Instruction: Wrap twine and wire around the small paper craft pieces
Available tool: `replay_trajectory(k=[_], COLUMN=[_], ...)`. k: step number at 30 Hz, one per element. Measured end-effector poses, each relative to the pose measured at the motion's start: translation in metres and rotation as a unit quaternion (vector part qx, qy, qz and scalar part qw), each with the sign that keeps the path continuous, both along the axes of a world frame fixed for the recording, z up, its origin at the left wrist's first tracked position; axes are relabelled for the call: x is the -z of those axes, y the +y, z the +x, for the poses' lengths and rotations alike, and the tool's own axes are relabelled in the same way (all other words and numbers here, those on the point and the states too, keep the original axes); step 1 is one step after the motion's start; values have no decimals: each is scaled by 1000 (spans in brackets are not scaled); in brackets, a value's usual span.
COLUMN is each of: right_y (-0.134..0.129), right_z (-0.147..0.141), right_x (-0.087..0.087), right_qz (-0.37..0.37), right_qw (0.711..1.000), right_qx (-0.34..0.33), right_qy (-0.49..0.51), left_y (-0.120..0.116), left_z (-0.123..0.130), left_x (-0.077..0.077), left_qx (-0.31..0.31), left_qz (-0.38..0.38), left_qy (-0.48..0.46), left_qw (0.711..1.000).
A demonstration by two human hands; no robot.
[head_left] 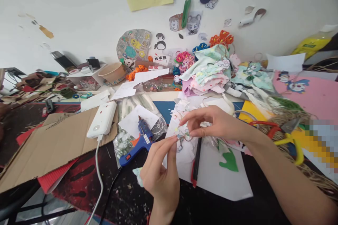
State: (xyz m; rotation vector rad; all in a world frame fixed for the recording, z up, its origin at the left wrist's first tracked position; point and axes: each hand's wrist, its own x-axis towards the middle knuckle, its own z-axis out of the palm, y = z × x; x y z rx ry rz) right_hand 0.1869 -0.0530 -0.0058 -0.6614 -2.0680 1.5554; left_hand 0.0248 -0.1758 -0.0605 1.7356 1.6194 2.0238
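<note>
My left hand is closed in a pinch, thumb and fingertips pressed together over the white papers. Whatever lies between those tips is too small to make out. A scrap of pale green fabric pokes out from behind its palm; whether the hand grips it I cannot tell. Just to the right, my right hand has its fingers curled towards the thumb, by a thin looped cord; its hold is unclear. Below them a black-and-red pen lies on a white sheet, near a green cutout.
A blue glue gun lies left of my hands. Beyond it are a white power bank with a cable and flat cardboard. Orange-handled scissors and yellow-handled pliers rest at right. Fabric pieces pile up at the back.
</note>
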Motion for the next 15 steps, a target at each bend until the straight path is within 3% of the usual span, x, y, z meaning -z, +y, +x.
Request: replay_trajectory(k=[7,11,15], right_y=[8,6,5], right_z=[16,14,10], right_x=[-4,-5,-2], right_qz=[34,80,107], right_qw=[999,994,986], right_qx=[13,65,123], right_qy=[-12,-24,25], left_y=[-1,-2,-1], left_z=[6,7,8], left_x=[0,1,0], left_qx=[7,13,12], left_qz=[21,27,48], left_qy=[8,5,15], left_qw=[1000,1000,999])
